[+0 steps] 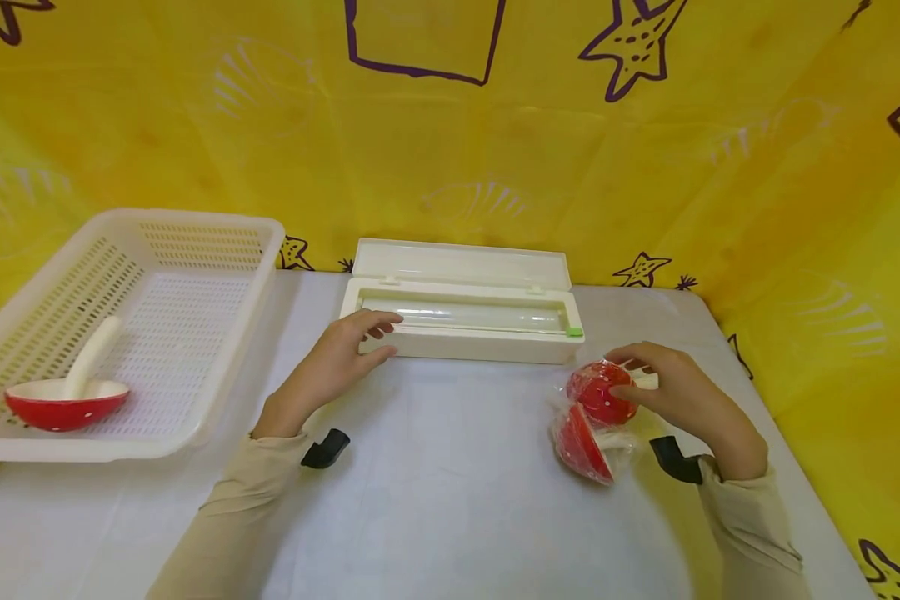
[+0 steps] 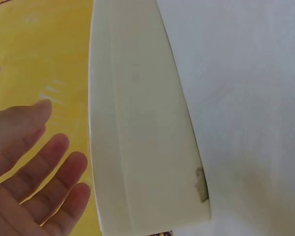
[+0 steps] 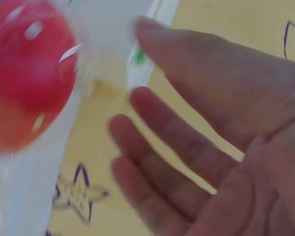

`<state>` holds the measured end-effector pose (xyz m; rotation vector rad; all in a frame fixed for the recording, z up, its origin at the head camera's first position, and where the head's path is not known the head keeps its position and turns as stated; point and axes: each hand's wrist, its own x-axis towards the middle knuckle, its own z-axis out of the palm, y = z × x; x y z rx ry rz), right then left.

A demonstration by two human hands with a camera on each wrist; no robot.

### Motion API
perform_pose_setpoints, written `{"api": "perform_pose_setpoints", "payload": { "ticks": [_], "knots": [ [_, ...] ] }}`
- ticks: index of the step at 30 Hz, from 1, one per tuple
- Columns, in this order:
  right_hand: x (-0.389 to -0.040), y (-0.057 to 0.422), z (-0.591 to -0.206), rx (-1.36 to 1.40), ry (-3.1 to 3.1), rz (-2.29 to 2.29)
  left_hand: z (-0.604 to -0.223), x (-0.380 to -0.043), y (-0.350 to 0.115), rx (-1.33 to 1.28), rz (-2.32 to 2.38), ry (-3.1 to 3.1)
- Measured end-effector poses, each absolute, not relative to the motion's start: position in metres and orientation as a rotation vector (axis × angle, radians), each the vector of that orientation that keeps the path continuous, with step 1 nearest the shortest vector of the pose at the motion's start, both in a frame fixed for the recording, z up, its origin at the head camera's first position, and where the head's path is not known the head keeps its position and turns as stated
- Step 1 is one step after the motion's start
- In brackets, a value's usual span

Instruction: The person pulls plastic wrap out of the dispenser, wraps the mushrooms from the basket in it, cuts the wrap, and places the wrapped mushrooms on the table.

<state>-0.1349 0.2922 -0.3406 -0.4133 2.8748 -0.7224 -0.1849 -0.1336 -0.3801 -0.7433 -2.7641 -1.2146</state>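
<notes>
Right hand loose beside a wrapped red ladle

Head view: right hand over the right side of the upper wrapped ladle, red dome up; thumb overlaps the dome in this view, pale handle shows by the fingers. Lower wrapped ladle tipped on its side, just in front of the upper one, handle toward the right wrist; clear film around both. Left hand at the near left corner of the white box, lid raised, clear roll inside. Far left, white basket with an unwrapped ladle, bowl down, handle up

Left wrist view: fingers spread, slightly bent, nothing in them; box's pale side just beyond the tips, little finger nearest its edge. Contact: cannot tell

Right wrist view, blurred: fingers apart and relaxed, thumb held wide, grasp vacant; a wrapped red bowl sits past the fingertips, a visible gap between. Box's green tab shows near the thumb tip
</notes>
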Motion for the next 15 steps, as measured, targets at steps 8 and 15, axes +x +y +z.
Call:
{"api": "perform_pose_setpoints", "payload": {
  "ticks": [8,15],
  "knots": [
    [-0.173,0.264,-0.349,-0.604,2.930,-0.866,-0.375,-0.200,-0.142,-0.715,-1.114,-2.756],
    [-0.201,0.244,-0.363,-0.856,2.903,-0.967,-0.373,-0.213,-0.147,-0.748,-0.995,-2.809]
  ]
}}
